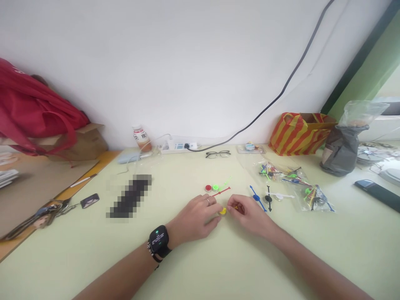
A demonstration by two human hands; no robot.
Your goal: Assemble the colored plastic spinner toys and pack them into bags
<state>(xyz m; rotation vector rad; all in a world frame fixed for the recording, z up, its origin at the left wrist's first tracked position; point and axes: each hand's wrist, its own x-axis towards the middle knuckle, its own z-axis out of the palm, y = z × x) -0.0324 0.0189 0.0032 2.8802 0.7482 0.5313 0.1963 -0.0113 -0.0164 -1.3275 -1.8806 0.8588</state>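
Observation:
My left hand (200,216), with a ring and a watch on its wrist, pinches a small round yellow piece (223,211) on the table. Close beside it, my right hand (248,211) has its fingertips closed on a yellow piece (236,207), mostly hidden by the fingers. Beyond my hands lie a red disc (208,188), a green disc (215,187), a thin red arrow (221,192) and a pale green arrow (227,182). To the right of my right hand are a blue arrow spinner (256,197), a black one (268,199) and a white one (279,196).
Clear bags of coloured spinner parts (315,199) lie at right. Glasses (218,154), a power strip (178,146) and a bottle (141,138) stand along the wall. A striped bag (300,133) sits back right; keys (46,212) lie at left.

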